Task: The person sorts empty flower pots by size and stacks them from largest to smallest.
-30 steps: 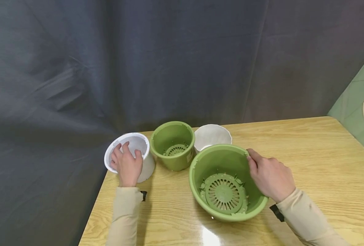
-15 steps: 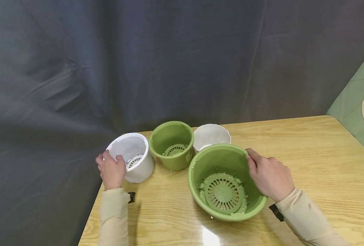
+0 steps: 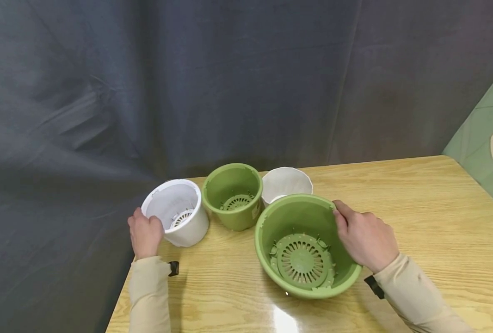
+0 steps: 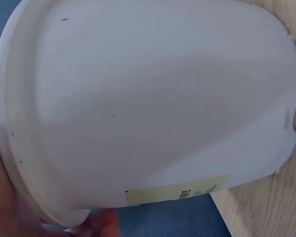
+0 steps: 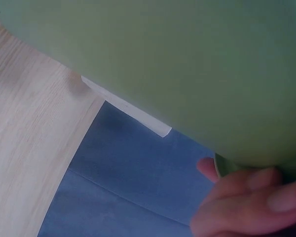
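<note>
The left hand (image 3: 144,233) grips the tilted white pot (image 3: 179,212) at its rim, the right hand (image 3: 365,240) pinches the large green pot (image 3: 305,245) rim; both pots look light, stiff, slippery plastic.

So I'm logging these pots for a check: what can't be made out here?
- Small white bowl, head view: its lower part is hidden behind the big green pot.
- White pot, left wrist view: label text too small to read.
- Left hand, head view: fingertips hidden behind the white pot's rim, so the grip is unclear.
- Right hand, right wrist view: blurred and cut off by the frame edge.
</note>
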The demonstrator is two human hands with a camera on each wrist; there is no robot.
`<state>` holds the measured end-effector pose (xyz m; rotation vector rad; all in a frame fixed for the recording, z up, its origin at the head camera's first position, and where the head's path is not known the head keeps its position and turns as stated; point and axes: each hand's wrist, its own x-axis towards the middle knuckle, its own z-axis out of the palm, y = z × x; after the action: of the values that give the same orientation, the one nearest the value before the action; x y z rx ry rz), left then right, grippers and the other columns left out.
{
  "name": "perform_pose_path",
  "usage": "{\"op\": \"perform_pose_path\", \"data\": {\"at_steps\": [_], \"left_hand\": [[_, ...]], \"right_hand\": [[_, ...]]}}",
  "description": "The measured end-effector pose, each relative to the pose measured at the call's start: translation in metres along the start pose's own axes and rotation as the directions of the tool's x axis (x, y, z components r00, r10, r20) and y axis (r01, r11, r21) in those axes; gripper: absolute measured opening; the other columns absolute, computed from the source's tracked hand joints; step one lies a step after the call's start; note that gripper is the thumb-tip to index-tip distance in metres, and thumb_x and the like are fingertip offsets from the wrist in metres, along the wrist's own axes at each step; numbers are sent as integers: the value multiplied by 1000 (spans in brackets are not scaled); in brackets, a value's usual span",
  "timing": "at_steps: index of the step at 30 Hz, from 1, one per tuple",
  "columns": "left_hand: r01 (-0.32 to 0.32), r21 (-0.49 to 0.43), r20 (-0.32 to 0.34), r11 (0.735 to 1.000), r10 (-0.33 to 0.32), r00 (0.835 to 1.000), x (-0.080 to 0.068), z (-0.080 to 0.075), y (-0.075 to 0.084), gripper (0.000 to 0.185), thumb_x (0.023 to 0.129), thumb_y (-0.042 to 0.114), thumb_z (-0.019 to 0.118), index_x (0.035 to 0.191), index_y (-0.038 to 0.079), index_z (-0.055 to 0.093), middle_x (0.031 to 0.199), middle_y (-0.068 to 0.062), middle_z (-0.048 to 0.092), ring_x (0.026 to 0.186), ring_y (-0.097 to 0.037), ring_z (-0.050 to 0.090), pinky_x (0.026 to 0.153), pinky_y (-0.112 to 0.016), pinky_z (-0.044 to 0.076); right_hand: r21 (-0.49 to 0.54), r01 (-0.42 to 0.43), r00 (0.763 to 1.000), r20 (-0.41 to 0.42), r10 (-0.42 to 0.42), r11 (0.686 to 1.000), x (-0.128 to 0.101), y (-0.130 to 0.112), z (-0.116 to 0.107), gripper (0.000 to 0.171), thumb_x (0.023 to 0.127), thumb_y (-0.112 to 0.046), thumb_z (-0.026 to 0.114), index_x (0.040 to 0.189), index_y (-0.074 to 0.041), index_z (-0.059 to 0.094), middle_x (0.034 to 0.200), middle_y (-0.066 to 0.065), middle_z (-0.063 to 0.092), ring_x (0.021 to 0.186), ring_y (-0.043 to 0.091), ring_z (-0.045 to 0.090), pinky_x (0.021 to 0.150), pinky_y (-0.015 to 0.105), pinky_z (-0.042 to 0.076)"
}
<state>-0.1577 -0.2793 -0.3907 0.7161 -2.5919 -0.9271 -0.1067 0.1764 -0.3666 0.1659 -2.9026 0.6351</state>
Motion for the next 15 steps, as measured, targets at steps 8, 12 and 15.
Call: {"op": "perform_pose_path", "data": {"at_steps": [8,12,15], "left_hand": [[3,-6,-23,1000,-3,1000,-1,-5,-6,52,98,18,25,143,-3,39,133,-40,42,122,-56,41,103,-66,34],[20,-21,-2,1000,-20,1000,0,-7,-11,51,99,21,25,141,-2,41,137,-36,44,126,-54,41,106,-64,33],[40,-18,18,999,-40,999,0,-8,-13,52,100,24,25,139,-4,42,138,-34,45,126,-55,41,105,-65,34]], "right_hand": [[-1,-6,1000,-8,6,1000,0,-1,0,45,103,-32,35,135,-8,55,75,26,65,52,28,60,35,36,39],[6,-10,1000,-9,10,1000,0,0,0,45,103,-33,36,135,-8,56,78,27,66,54,31,61,35,38,40],[10,-10,1000,-6,10,1000,0,0,0,45,103,-33,35,135,-8,56,78,27,66,55,30,61,35,38,39]]}}
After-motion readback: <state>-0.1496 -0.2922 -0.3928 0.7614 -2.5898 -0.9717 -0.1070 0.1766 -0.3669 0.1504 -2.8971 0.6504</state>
